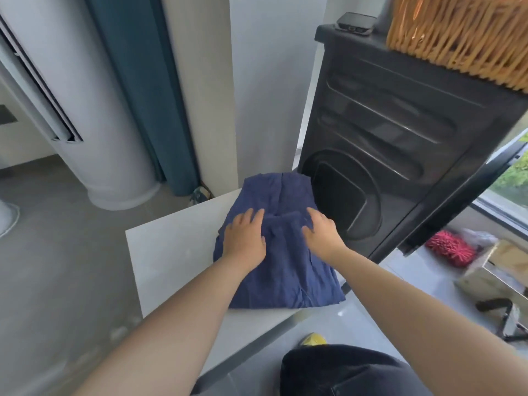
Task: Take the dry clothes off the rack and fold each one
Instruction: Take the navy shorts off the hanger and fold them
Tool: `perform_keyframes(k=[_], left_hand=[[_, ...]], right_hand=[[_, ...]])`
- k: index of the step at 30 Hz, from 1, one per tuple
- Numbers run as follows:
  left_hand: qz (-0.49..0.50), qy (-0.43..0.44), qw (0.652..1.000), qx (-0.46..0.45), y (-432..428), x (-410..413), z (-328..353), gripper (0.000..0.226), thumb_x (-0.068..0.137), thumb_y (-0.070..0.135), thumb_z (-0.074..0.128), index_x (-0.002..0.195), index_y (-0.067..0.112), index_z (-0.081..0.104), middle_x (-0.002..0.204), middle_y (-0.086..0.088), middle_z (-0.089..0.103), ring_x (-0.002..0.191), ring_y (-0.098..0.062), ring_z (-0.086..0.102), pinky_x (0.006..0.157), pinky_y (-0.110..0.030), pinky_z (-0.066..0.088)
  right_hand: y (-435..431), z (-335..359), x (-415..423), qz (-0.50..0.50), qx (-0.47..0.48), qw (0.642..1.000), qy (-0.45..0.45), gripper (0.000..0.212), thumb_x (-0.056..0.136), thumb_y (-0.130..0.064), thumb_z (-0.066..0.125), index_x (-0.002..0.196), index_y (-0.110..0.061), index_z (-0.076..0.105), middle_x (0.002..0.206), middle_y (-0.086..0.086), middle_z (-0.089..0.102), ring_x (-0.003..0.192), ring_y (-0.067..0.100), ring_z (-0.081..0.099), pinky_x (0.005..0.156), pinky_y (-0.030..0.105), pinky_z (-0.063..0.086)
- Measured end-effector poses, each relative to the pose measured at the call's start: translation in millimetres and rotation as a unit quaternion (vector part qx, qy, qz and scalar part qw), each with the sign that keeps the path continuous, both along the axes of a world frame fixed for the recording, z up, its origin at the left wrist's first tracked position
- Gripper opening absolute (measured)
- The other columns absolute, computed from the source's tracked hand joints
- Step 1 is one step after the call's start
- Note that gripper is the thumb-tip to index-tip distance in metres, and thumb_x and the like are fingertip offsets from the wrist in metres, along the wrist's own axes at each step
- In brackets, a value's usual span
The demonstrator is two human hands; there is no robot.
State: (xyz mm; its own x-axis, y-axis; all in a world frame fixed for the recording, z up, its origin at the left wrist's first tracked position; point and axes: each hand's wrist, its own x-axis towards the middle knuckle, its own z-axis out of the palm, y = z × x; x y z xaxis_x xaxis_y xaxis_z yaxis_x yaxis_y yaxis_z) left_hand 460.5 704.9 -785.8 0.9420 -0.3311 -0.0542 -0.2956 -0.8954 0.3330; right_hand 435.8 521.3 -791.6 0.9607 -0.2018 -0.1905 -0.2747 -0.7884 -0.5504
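Knee in dark trousers (343, 372) nearest you. Your left hand (244, 238) and right hand (321, 234) side by side, palms down, fingers stretched loose, pressing blue garment (285, 278), grasping nothing. Garment lies folded on white table (160, 252), long axis running away from you, narrower end pointing at dark appliance (400, 138). Wicker basket (457, 32) on top.

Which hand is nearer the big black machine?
The right hand, on the blue garment beside the black machine; the left hand rests farther away.

Grey floor (57, 281), teal curtain (143, 81) by white wall (263, 81) — daylit window (511, 178) at right.
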Motion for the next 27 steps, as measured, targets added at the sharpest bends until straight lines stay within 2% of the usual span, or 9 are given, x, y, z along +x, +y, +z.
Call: perform_keyframes(k=[2,5,9,21,24,26,27], left_hand=[[-0.069,-0.014,0.994,0.079,-6,-5,-18,0.059,0.100,0.029,0.037,0.151,0.021,0.009,0.159,-0.002,0.005,0.146,-0.025,0.005,0.117,-0.046,0.012],[-0.109,-0.008,0.984,0.140,-5,-4,-46,0.059,0.102,0.038,0.026,0.152,0.023,-0.001,0.160,0.001,-0.008,0.146,-0.023,-0.009,0.116,-0.047,0.000],[-0.098,0.010,0.987,0.131,5,-7,-73,0.059,0.101,0.043,0.022,0.151,0.025,-0.004,0.159,0.006,-0.011,0.146,-0.020,-0.010,0.117,-0.045,-0.002],[-0.110,0.022,0.983,0.147,6,-17,-76,0.058,0.101,0.043,0.019,0.151,0.026,-0.004,0.159,0.006,-0.013,0.146,-0.022,-0.010,0.117,-0.047,0.003],[-0.110,0.033,0.981,0.154,9,-27,-73,0.058,0.101,0.043,0.019,0.152,0.026,-0.004,0.159,0.005,-0.013,0.146,-0.023,-0.011,0.117,-0.048,0.003],[-0.112,0.041,0.980,0.158,11,-32,-70,0.058,0.101,0.043,0.019,0.151,0.025,-0.004,0.159,0.005,-0.014,0.146,-0.024,-0.012,0.117,-0.049,0.004],[-0.113,0.045,0.980,0.159,11,-34,-69,0.058,0.101,0.043,0.019,0.151,0.025,-0.004,0.159,0.005,-0.014,0.146,-0.024,-0.012,0.117,-0.049,0.004]], right_hand=[[5,-17,-4,0.102,-0.151,0.983,-0.012,0.055,0.101,-0.028,0.034,0.151,-0.015,0.015,0.159,0.006,0.012,0.146,0.025,0.011,0.118,0.040,0.012],[6,-38,-10,0.173,-0.241,0.954,0.048,0.056,0.102,-0.037,0.025,0.153,-0.021,0.006,0.160,0.001,-0.003,0.147,0.021,-0.003,0.118,0.043,0.002],[3,-61,-25,0.165,-0.239,0.955,0.067,0.057,0.102,-0.043,0.016,0.152,-0.025,-0.004,0.160,-0.003,-0.010,0.147,0.018,-0.012,0.118,0.045,-0.006],[10,-55,-34,0.167,-0.247,0.953,0.061,0.060,0.101,-0.047,0.017,0.153,-0.022,0.000,0.160,-0.001,-0.007,0.147,0.019,-0.011,0.117,0.045,-0.009],[11,-41,-51,0.213,-0.204,0.954,0.057,0.086,0.082,-0.071,0.004,0.152,-0.022,-0.001,0.160,-0.003,-0.007,0.147,0.018,-0.010,0.116,0.042,-0.008],[9,-34,-63,0.273,-0.227,0.931,0.081,0.104,0.066,-0.079,-0.001,0.153,-0.021,0.000,0.160,-0.001,-0.008,0.147,0.019,-0.011,0.116,0.044,-0.007],[7,-31,-69,0.299,-0.247,0.917,0.092,0.108,0.064,-0.083,0.003,0.153,-0.020,0.000,0.160,0.000,-0.008,0.147,0.020,-0.011,0.116,0.045,-0.007]])
